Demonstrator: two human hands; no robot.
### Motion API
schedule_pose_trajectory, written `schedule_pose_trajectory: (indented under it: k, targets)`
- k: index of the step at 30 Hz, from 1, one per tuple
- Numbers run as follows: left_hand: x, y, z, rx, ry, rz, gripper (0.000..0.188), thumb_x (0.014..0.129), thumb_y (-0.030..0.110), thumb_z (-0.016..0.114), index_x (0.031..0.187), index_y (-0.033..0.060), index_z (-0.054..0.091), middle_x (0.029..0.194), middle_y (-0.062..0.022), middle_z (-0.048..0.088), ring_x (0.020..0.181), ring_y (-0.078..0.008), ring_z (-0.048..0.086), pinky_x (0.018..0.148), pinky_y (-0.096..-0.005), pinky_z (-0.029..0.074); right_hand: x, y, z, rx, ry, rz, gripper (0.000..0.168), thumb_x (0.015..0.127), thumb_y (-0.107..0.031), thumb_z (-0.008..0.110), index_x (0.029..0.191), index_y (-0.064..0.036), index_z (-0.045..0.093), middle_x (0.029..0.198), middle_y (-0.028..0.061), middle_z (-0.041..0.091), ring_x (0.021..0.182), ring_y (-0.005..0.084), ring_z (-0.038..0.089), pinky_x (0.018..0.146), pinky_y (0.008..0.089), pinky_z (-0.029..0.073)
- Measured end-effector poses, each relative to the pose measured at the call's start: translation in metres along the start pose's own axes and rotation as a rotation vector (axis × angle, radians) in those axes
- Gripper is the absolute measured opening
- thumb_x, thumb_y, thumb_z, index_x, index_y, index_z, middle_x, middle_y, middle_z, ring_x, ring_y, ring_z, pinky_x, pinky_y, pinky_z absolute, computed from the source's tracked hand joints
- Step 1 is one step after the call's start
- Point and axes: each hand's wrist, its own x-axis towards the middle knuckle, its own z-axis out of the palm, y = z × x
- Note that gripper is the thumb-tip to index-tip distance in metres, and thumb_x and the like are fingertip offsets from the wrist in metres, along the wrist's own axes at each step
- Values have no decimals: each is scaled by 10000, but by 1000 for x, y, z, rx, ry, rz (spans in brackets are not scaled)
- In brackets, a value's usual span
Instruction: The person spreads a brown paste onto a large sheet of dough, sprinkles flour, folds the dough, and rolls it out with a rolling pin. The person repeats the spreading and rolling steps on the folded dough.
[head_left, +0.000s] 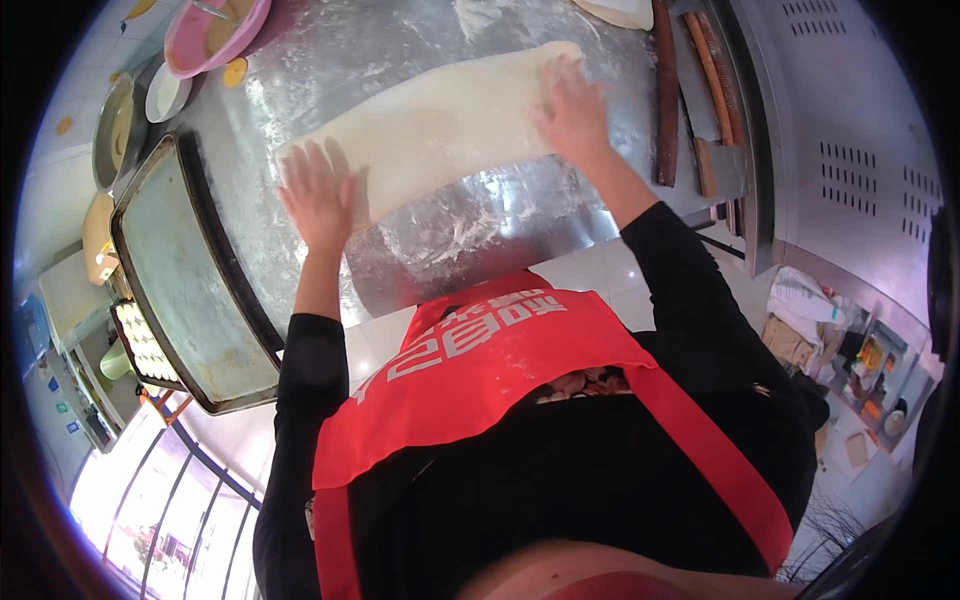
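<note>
A broad sheet of pale dough (450, 120) lies slantwise on the floured metal worktop (465, 217). On its left end rests my left hand (316, 196), palm down, with the fingers apart. My right hand (571, 112) lies on the dough near its right end, fingers spread and slightly blurred. Neither hand grips the sheet; both press or rest on its top. Loose flour is scattered over the metal around the dough, mostly between it and my red apron (487, 352).
Left stand a large baking tray (202, 277), a pink basin (217, 37), a white bowl (166, 94) and a metal bowl (120, 135). A tray of small pale pieces (142, 345) sits beyond. Right lie a dark rolling pin (664, 97) and several wooden rods (709, 75). More dough (619, 9) is at the far edge.
</note>
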Motion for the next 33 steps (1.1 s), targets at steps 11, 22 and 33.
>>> schedule_pose_trajectory:
  k: [11,22,33]
  targets:
    - [-4,31,-14,-51,-105,18,781,893,562,460,1498,133,215,1568,-125,135,1444,-324,118,1135,-549,83,-25,34,0,68,-133,105,772,870,-471,561,1439,-34,276,1530,154,217,1407,384,185,1104,558,191]
    - [52,122,-16,-175,-169,412,758,899,549,463,1487,124,241,1560,-129,167,1442,-330,123,1135,-545,101,-84,144,-8,-73,39,725,551,845,-346,644,1230,16,487,1210,227,520,1138,404,497,948,474,415]
    - [60,171,-12,-212,-312,593,781,912,546,431,1504,113,164,1574,-95,120,1445,-328,97,1139,-550,85,-151,44,-70,394,0,737,294,808,-252,646,923,4,556,852,233,614,827,414,603,720,458,472]
